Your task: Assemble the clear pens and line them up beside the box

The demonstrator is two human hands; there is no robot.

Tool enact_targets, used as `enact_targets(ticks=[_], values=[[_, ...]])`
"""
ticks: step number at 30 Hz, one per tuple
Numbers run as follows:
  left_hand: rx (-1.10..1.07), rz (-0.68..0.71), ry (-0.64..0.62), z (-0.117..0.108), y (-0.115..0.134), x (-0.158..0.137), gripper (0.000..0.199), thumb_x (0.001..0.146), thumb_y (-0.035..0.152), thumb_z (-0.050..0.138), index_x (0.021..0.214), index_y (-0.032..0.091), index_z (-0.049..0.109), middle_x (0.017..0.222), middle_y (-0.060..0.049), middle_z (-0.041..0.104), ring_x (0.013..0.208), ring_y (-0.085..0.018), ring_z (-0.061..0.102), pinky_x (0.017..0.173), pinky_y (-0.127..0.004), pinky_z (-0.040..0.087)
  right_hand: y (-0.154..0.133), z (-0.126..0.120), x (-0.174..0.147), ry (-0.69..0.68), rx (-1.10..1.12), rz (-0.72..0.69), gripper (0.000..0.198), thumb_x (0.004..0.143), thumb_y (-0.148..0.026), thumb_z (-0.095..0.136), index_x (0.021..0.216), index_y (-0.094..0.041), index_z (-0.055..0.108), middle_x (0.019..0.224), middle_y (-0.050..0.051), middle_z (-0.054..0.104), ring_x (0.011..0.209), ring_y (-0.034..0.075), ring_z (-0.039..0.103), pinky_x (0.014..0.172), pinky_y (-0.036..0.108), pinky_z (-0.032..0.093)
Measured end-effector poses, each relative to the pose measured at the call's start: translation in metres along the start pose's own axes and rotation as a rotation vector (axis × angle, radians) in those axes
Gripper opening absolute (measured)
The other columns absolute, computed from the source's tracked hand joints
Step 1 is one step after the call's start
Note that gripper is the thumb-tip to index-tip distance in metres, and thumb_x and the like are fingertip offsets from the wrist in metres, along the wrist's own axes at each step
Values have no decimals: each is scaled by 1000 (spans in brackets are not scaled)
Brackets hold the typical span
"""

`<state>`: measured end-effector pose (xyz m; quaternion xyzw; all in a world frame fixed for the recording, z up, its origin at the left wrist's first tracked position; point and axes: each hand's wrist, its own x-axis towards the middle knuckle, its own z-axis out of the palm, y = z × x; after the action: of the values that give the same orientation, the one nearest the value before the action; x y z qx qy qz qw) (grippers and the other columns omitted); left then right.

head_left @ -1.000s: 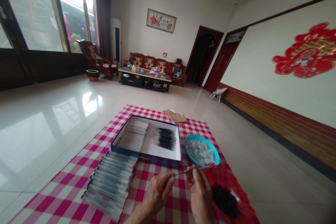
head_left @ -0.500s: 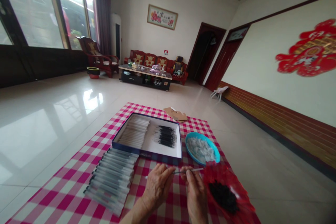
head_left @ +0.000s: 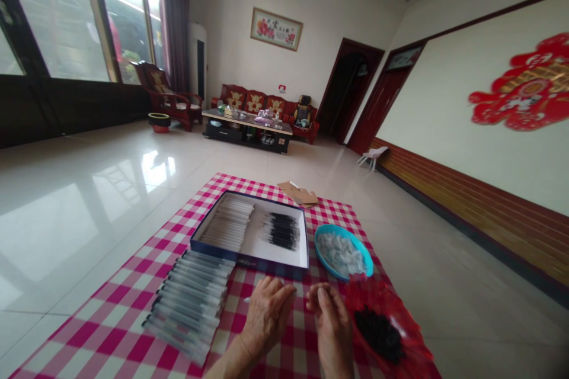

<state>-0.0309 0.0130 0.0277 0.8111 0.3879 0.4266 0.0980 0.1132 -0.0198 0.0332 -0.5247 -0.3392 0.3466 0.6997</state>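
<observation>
My left hand (head_left: pixel 269 311) is closed over the checked cloth, below the tray. A small pale tip (head_left: pixel 248 300) shows at its left side, apparently the end of a pen barrel, the rest hidden in the fist. To its right, my right hand (head_left: pixel 331 325) has thumb and fingers pinched together; anything between them is too small to make out. A gap separates the two hands. The shallow blue-edged box (head_left: pixel 271 262) holds a row of clear tubes (head_left: pixel 229 222) and several black-filled refills (head_left: pixel 283 231). Clear pen barrels with dark ends (head_left: pixel 189 299) lie in a row left of my hands.
A turquoise bowl (head_left: pixel 317 243) of small clear pieces stands right of the box. Beside my right hand is a red plastic bag (head_left: pixel 406 323) holding black pieces (head_left: pixel 380 334). Flattened brown cardboard (head_left: pixel 297 194) lies at the far edge of the checked tablecloth (head_left: pixel 128 302).
The thin rod that stretched between my hands and out past my right fingers is no longer visible. Both hands stay in nearly the same place.
</observation>
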Motion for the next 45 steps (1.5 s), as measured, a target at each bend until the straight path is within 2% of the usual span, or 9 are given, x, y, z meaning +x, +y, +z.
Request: enact_targets(ticks=[3, 8, 11, 14, 20, 24, 30, 38, 45], values=[[1, 23, -12, 2, 0, -1, 22, 94, 22, 42, 89, 20, 64, 72, -4, 56, 68, -18, 50, 64, -30, 35, -3, 4, -4, -57, -39, 30, 26, 77, -44, 65, 85, -19, 65, 78, 3, 69, 71, 18, 63, 66, 29, 53], [-17, 42, -14, 7, -5, -3, 23, 95, 21, 40, 89, 20, 62, 72, -4, 54, 67, -18, 48, 63, -30, 34, -7, 13, -10, -173, -219, -127, 26, 80, -44, 61, 83, -19, 66, 80, 5, 70, 78, 21, 65, 72, 29, 52], [-32, 62, -7, 9, -7, -5, 22, 95, 22, 40, 93, 20, 62, 73, -4, 54, 68, -18, 48, 64, -30, 34, -14, 6, -6, -209, -307, -177, 25, 83, -42, 56, 88, -18, 65, 84, 7, 70, 82, 21, 66, 73, 29, 53], [-35, 85, -6, 11, -9, -5, 22, 96, 22, 41, 97, 19, 62, 73, -4, 54, 69, -19, 48, 65, -31, 35, -31, -19, 4, -208, -504, -212, 24, 84, -39, 54, 92, -19, 65, 88, 7, 71, 82, 21, 66, 73, 29, 52], [-46, 91, -18, 13, -10, -6, 21, 96, 23, 42, 98, 18, 63, 73, -4, 54, 69, -19, 47, 65, -31, 35, -64, -105, 36, -164, -998, -279, 19, 78, -30, 54, 85, -21, 69, 87, 8, 70, 84, 24, 65, 78, 34, 50], [-49, 109, -30, 14, -11, -7, 21, 96, 23, 42, 98, 18, 62, 74, -4, 54, 69, -19, 47, 65, -32, 34, -65, -136, 48, -312, -1141, -179, 21, 72, -21, 52, 83, -20, 71, 85, 7, 69, 78, 21, 65, 73, 31, 50], [-46, 123, -42, 15, -12, -8, 21, 96, 23, 41, 100, 18, 62, 74, -4, 54, 70, -19, 47, 66, -32, 35, -57, -130, 51, -551, -1324, -182, 30, 71, -12, 49, 86, -23, 72, 82, 3, 66, 73, 16, 63, 67, 24, 45], [-63, 116, -36, 14, -12, -8, 21, 96, 22, 41, 98, 18, 62, 73, -4, 54, 69, -18, 48, 65, -31, 36, -43, -135, 66, -523, -1457, -240, 22, 76, -15, 50, 80, -21, 71, 82, 5, 65, 77, 17, 62, 71, 25, 43], [-61, 120, -52, 15, -13, -8, 22, 96, 22, 41, 101, 18, 62, 73, -4, 54, 69, -19, 49, 66, -32, 37, -46, -139, 69, -484, -1487, -250, 23, 73, -9, 51, 86, -19, 66, 84, 5, 65, 77, 16, 63, 70, 24, 44]])
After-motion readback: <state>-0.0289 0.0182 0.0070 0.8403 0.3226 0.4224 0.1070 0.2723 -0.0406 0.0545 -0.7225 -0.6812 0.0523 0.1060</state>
